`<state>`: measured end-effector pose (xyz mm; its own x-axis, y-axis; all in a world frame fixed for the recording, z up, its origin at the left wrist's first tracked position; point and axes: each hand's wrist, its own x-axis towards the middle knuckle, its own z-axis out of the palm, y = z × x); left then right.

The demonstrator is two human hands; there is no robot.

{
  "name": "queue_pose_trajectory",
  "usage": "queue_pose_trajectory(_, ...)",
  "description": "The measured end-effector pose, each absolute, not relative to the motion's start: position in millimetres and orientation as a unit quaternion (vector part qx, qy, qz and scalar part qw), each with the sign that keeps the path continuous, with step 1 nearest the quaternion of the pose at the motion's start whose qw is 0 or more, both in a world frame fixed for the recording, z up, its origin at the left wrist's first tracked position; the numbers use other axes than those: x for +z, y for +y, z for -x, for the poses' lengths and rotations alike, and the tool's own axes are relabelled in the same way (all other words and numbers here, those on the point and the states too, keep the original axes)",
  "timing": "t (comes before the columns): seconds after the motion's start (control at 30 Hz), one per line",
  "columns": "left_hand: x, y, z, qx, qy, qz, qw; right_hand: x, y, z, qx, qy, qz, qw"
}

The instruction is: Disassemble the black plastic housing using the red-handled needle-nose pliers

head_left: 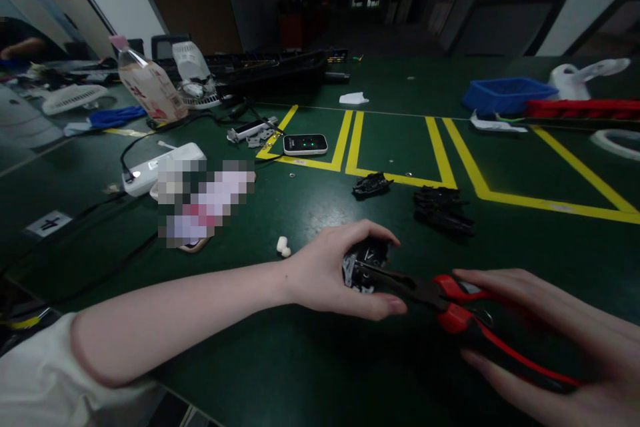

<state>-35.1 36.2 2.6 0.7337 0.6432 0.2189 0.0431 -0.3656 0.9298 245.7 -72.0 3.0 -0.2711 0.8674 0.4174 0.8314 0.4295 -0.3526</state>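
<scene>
My left hand (330,270) is curled round a small black and grey plastic part (373,255) above the green table. In my right hand (555,320) is a pair of long-nose pliers (453,310) with red and black handles, which stand spread apart. The tips of the pliers reach into the part, against its grey side; what they touch inside cannot be made out. Beyond my hands lie two dark, jagged black pieces, one smaller (371,185) and one larger (443,209). Two white earbuds (283,246) rest beside my left wrist.
A phone (210,207), partly blurred out, and a white power strip (165,167) with cables lie at left. A white-edged device (305,144) sits near yellow tape. Farther off are a bottle (150,83), a blue bin (505,93) and a person's arm (23,47).
</scene>
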Motion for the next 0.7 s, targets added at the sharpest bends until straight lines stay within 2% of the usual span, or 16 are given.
queue_pose_trajectory(0.37, 2, 35, 35, 0.307, 0.23, -0.777, 0.499, 1, -70, -243, 0.061, -0.79, 0.53, 0.301)
queue_pose_trajectory(0.7, 3, 45, 39, 0.22, 0.181, -0.797, 0.532, 8, -68, -241, 0.093, -0.789, 0.518, 0.316)
